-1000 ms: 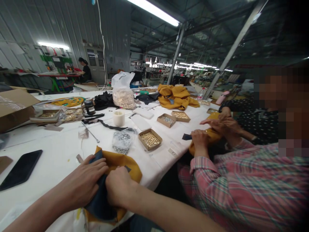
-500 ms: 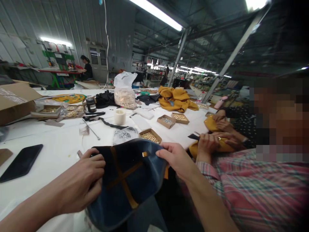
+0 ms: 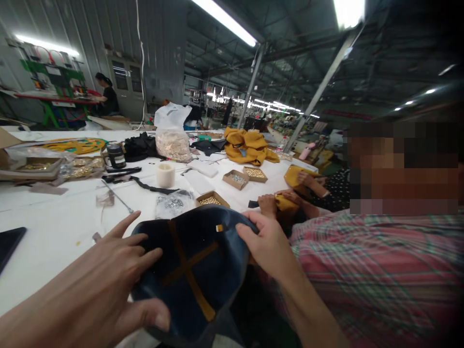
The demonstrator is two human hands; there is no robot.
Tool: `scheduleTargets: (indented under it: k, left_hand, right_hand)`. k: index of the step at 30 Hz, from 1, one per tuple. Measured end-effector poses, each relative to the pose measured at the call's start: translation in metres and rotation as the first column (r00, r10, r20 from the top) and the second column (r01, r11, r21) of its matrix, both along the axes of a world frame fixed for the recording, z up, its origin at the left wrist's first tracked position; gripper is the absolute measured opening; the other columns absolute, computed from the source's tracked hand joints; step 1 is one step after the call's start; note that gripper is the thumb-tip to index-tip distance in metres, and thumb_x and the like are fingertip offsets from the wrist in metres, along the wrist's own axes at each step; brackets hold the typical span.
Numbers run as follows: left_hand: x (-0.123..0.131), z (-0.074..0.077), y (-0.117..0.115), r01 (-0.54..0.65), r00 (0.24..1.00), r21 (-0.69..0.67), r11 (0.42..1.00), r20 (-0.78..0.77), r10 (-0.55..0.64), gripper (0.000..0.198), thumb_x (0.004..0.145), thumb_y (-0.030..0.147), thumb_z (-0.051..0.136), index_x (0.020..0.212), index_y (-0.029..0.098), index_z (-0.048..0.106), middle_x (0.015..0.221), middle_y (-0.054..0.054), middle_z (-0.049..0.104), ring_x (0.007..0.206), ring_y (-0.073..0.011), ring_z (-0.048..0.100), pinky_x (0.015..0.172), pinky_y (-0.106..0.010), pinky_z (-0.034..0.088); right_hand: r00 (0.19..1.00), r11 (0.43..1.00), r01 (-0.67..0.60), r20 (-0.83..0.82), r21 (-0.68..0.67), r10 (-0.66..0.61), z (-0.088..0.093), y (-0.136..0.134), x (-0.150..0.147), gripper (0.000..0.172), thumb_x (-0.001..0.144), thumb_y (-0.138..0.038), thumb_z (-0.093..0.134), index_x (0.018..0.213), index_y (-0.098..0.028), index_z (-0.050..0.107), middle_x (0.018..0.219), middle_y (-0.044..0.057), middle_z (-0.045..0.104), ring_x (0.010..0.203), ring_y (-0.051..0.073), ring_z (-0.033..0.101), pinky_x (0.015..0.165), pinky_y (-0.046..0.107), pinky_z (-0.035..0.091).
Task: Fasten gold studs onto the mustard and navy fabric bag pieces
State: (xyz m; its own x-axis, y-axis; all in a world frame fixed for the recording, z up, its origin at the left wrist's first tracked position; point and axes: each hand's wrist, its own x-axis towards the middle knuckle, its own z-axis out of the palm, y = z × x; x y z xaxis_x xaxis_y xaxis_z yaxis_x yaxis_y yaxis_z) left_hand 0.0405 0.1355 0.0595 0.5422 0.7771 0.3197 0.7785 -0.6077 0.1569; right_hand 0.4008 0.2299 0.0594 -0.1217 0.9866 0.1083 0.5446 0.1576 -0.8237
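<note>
I hold a dark blue cap turned inside out, with mustard seam tapes crossing inside and a small tag near its far rim. My left hand lies on the cap's left edge, fingers spread over the rim and thumb under its near edge. My right hand grips the cap's right rim, fingers curled over it. The cap hangs at the front edge of the white table.
A person in a plaid shirt sits close on my right, their hands on mustard fabric. Small boxes of gold studs, a bag of silver parts, a white roll, a phone and mustard garments lie on the table.
The folded cap has been opened out and lifted between my hands. My left fingers have since spread from a grip, and the view has swung to the right.
</note>
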Motion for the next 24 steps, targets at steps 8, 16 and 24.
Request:
scheduleTargets:
  k: [8, 16, 24]
  left_hand:
    - [0.042, -0.031, 0.005, 0.157, 0.976, -0.037, 0.987, -0.149, -0.161, 0.023, 0.093, 0.01, 0.072, 0.108, 0.026, 0.077, 0.112, -0.008, 0.085, 0.117, -0.0356, 0.081, 0.139, -0.073, 0.038]
    - [0.065, -0.001, 0.025, 0.171, 0.985, 0.072, 0.983, -0.026, -0.169, 0.028, 0.104, 0.004, 0.047, 0.107, 0.027, 0.062, 0.101, -0.002, 0.073, 0.092, -0.0307, 0.069, 0.107, -0.065, 0.045]
    - [0.101, -0.027, 0.043, -0.008, 0.987, -0.264, 0.964, -0.155, -0.034, 0.025, 0.112, 0.04, 0.072, 0.12, 0.017, 0.077, 0.111, -0.014, 0.077, 0.102, -0.0426, 0.076, 0.103, -0.073, 0.06]
  right_hand:
    - [0.859, 0.955, -0.22, 0.503, 0.197, 0.094, 0.016, 0.005, -0.032, 0.069, 0.101, -0.019, 0.072, 0.169, -0.029, 0.068, 0.15, 0.013, 0.081, 0.133, 0.036, 0.078, 0.121, 0.054, 0.06]
    - [0.568, 0.745, -0.666, 0.67, 0.033, 0.478, 0.046, 0.008, -0.054, 0.037, 0.099, -0.016, 0.079, 0.132, -0.028, 0.091, 0.152, 0.012, 0.08, 0.149, 0.038, 0.072, 0.133, 0.055, 0.054]
    - [0.671, 0.868, -0.496, 0.627, -0.017, 0.396, 0.089, 0.167, -0.107, 0.043, 0.093, -0.015, 0.087, 0.136, -0.02, 0.089, 0.125, 0.006, 0.091, 0.107, 0.022, 0.083, 0.094, 0.029, 0.057]
